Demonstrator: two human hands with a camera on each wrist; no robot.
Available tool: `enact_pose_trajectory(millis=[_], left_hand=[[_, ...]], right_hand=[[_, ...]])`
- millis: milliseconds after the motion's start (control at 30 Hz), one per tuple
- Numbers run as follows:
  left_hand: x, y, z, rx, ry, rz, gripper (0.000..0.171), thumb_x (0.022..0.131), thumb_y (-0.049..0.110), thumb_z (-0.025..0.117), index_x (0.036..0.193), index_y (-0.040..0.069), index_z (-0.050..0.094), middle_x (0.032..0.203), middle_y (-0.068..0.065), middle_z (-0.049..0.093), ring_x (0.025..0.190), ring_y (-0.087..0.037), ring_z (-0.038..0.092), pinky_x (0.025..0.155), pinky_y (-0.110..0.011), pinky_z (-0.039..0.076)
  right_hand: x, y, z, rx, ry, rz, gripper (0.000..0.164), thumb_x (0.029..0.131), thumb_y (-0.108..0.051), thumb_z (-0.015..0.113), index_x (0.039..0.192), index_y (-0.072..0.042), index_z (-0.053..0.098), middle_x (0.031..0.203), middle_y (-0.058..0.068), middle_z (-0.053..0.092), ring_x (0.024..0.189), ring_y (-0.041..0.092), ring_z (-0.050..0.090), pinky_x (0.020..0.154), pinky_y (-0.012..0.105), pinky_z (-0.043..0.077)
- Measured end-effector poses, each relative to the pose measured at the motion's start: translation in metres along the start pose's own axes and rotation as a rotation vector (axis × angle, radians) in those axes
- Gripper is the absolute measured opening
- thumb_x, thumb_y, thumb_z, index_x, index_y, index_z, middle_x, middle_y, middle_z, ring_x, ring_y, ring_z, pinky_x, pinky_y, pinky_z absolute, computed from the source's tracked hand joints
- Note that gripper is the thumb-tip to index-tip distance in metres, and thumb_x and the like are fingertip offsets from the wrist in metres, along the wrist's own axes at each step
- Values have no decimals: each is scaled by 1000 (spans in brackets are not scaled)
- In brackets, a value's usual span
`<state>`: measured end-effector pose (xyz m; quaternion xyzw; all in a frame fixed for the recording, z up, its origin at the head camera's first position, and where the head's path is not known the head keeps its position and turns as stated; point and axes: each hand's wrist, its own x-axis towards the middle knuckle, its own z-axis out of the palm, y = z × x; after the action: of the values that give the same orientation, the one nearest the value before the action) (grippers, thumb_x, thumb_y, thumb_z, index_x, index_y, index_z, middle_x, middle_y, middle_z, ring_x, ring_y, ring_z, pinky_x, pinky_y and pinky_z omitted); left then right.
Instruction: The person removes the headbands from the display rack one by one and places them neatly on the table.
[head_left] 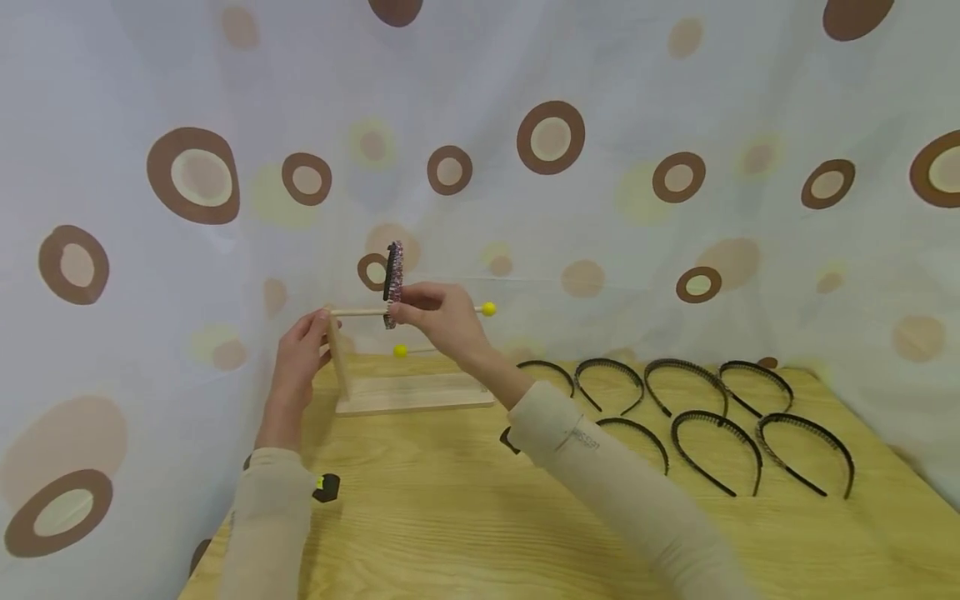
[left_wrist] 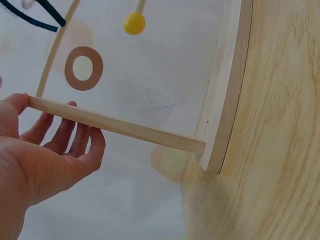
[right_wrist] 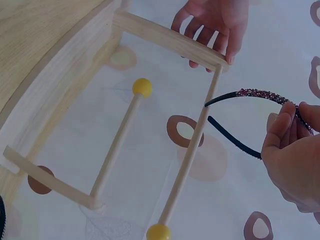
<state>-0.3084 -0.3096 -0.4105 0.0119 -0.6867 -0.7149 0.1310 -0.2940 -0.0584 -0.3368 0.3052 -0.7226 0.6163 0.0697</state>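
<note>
A light wooden stand (head_left: 412,393) has an upright at its left end and horizontal rods tipped with yellow balls. My left hand (head_left: 296,358) grips the top of that upright; in the left wrist view the thumb lies at the upright's end (left_wrist: 120,124) and the fingers curl behind it. My right hand (head_left: 450,321) pinches a black headband (right_wrist: 262,94) covered partly in pink and dark sparkles. The headband's two tips are at the upper rod (right_wrist: 187,160), one on each side of the gap; whether they touch it I cannot tell.
Several black headbands (head_left: 693,417) stand in two rows on the right of the wooden table (head_left: 420,517), some partly behind my right sleeve. A spotted curtain (head_left: 480,225) hangs behind the table. The lower rod's yellow ball (right_wrist: 142,87) juts out beneath the upper rod.
</note>
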Motion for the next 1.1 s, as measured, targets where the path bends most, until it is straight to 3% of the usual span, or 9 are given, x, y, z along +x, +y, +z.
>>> enact_pose_trajectory(millis=[167, 267, 400, 567, 767, 933, 1100], left_hand=[[-4, 3, 0, -2, -10, -6, 61, 105, 47, 54, 148, 4, 51, 139, -20, 56, 130, -31, 48, 112, -51, 38], [-4, 3, 0, 8, -9, 6, 62, 104, 49, 54, 147, 4, 52, 137, -18, 57, 128, -30, 49, 112, -51, 38], [0, -1, 0, 1, -4, 24, 63, 103, 52, 55, 145, 6, 53, 137, -17, 57, 129, -30, 48, 112, -51, 38], [4, 0, 0, -23, -10, 28, 60, 102, 51, 56, 144, 8, 54, 136, -16, 57, 130, -31, 47, 113, -52, 36], [-1, -1, -2, -23, -9, 16, 61, 102, 52, 56, 144, 9, 55, 135, -14, 58, 129, -28, 48, 113, -54, 35], [-4, -1, -2, -8, -15, 31, 60, 101, 53, 57, 142, 9, 57, 134, -13, 59, 129, -29, 48, 113, -55, 34], [-5, -2, 1, 1, -29, 32, 61, 101, 54, 56, 142, 10, 56, 137, -15, 57, 133, -32, 46, 114, -56, 33]], right_hand=[[-13, -3, -23, -33, -18, -20, 22, 95, -19, 77, 113, -7, 77, 102, 1, 75, 96, 17, 70, 85, 33, 57], [-25, -7, -39, -76, -30, 8, 22, 96, -20, 76, 115, -9, 77, 101, 0, 75, 92, 18, 69, 71, 32, 57], [-44, -10, -63, -74, -37, 34, 24, 97, -15, 74, 120, -5, 74, 102, 5, 75, 91, 22, 70, 66, 33, 59], [-68, -11, -97, -151, -30, 36, 25, 96, -14, 75, 119, -5, 75, 106, 5, 73, 97, 21, 71, 85, 38, 59], [-105, -10, -136, -259, -83, 161, 27, 97, -22, 74, 122, -10, 74, 111, 5, 73, 102, 19, 68, 91, 43, 55], [-130, 8, -166, -301, -118, 208, 35, 98, -19, 74, 131, -10, 69, 110, 5, 73, 99, 20, 70, 88, 43, 57], [-149, 43, -198, -225, -172, 229, 36, 98, -9, 71, 132, -1, 60, 104, 14, 72, 91, 33, 69, 81, 45, 59]])
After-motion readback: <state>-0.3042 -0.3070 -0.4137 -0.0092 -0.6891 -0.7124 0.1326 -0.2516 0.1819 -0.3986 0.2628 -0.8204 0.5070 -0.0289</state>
